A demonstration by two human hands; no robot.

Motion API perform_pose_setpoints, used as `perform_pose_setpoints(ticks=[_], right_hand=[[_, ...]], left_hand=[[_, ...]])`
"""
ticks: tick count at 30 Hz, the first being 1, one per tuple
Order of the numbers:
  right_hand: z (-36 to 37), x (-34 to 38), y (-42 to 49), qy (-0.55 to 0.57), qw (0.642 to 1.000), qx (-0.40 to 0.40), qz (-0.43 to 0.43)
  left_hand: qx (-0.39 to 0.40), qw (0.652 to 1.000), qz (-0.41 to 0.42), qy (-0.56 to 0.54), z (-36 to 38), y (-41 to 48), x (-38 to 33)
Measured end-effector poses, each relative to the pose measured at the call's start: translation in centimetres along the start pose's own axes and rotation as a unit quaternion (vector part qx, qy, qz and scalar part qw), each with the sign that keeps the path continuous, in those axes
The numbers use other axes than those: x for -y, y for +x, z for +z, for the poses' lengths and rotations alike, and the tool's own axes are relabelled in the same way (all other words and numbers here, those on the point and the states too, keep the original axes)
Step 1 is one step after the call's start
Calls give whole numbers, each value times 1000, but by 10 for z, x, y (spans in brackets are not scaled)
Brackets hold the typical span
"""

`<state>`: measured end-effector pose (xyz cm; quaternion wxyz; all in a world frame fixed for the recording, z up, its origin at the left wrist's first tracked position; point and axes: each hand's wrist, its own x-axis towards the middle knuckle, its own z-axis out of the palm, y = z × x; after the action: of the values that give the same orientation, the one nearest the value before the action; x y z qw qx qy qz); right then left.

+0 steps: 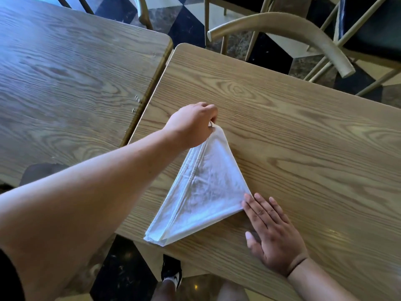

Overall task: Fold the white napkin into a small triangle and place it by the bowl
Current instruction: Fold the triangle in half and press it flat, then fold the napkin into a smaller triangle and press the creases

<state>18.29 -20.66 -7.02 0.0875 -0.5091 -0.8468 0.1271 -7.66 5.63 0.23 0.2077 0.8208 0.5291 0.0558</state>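
Observation:
A white napkin point(201, 187), folded into a layered triangle, lies on the wooden table point(303, 137) near its front left corner. My left hand point(193, 124) pinches the napkin's far tip and holds it slightly raised. My right hand point(271, 233) lies flat on the table with fingers spread, its fingertips pressing the napkin's right corner. The napkin's near corner hangs just at the table's front edge. No bowl is in view.
A second wooden table point(71, 83) stands close on the left, separated by a narrow gap. Light wooden chairs point(288, 27) stand beyond the far edge. My shoe point(171, 272) shows on the dark marbled floor below.

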Motion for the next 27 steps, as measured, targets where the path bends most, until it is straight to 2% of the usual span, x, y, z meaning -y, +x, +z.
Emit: perform_pose_setpoints(ticks=[2, 5, 8, 11, 15, 21, 27], right_hand=[[-4, 3, 3, 36, 999, -21, 11], [-16, 12, 29, 103, 985, -126, 49], [-32, 27, 79, 77, 975, -194, 80], [-40, 40, 123, 33, 979, -181, 84], [-41, 53, 147, 77, 984, -157, 45], [-18, 94, 113, 74, 985, -147, -44], [9, 122, 87, 55, 990, -86, -96]], left_hand=[[-39, 999, 25, -10, -8, -18, -7], [-75, 995, 69, -24, -16, -50, -13], [-96, 989, 110, -31, -20, -82, -13], [-107, 986, 123, -37, -19, -118, -8], [-118, 981, 147, -43, -10, -161, 2], [-143, 977, 156, -32, 6, -229, 28], [-102, 981, 164, -2, 33, -286, 44]])
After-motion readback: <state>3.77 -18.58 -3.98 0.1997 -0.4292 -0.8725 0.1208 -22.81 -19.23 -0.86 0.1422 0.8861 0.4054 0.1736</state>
